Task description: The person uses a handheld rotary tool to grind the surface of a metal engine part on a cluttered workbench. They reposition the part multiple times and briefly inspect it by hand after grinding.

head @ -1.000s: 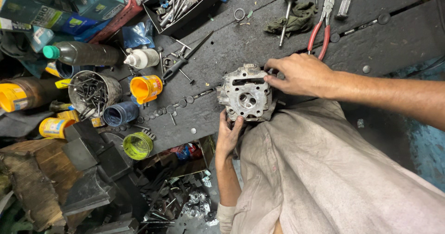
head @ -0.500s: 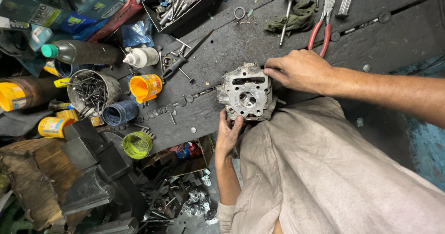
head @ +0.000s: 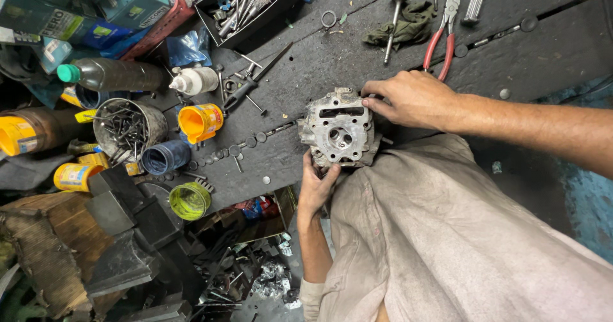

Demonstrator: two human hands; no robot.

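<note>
Both hands clamp the cylinder head (head: pixel 338 130) at the workbench (head: pixel 306 67) edge: right hand (head: pixel 412 97) over its far corner, left hand (head: pixel 315 188) beneath. Since a second ago it has barely shifted, so the grip looks settled. Its ported face points up at the camera; the long axis is unclear, the block being roughly square. Red-handled pliers (head: pixel 444 31) lie beyond.

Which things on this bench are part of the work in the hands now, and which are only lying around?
In hand:
- metal engine part, at the bench edge
- left hand, holding it from below
- right hand, gripping its top corner

Lying about:
- red-handled pliers
- green rag
- orange cup
- tin of nails
- dark bottle
- tray of tools
</note>
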